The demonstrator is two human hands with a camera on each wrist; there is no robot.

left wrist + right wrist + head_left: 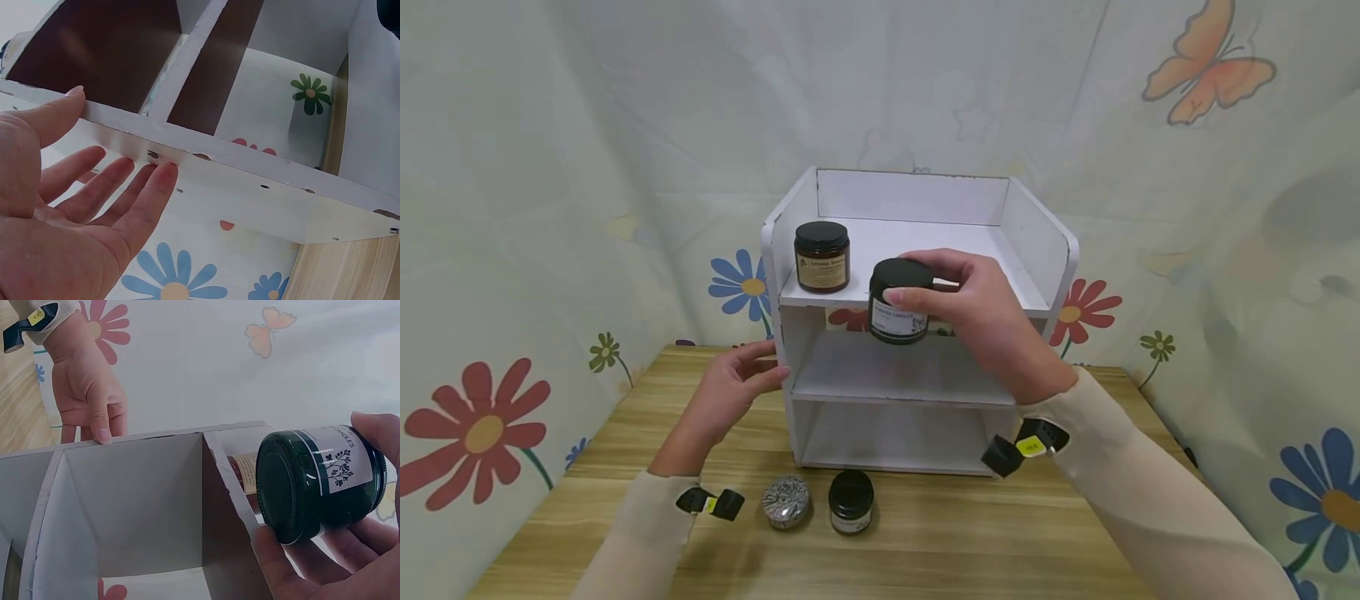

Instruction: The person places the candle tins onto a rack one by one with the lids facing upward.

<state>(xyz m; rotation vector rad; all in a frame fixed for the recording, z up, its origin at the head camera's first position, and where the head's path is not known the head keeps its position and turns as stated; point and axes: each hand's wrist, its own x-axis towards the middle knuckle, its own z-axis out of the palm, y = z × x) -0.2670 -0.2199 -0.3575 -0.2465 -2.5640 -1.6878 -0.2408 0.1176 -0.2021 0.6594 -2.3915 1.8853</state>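
Note:
My right hand (958,304) grips a dark glass jar (897,302) with a black lid and white label, held in front of the top shelf edge of a white three-tier shelf unit (1045,250). In the right wrist view the jar (322,481) lies between my thumb and fingers, its base toward the camera. An amber jar (822,257) with a black lid stands at the left of the top shelf. My left hand (741,383) is flat against the unit's left side wall (250,194), fingers straight; it also appears as the left hand (90,403) in the right wrist view.
On the wooden table (962,542) before the unit stand a small patterned silver tin (786,502) and a short black-lidded jar (851,501). Flower-print fabric (512,250) encloses the table behind and on both sides. The unit's two lower shelves hold nothing.

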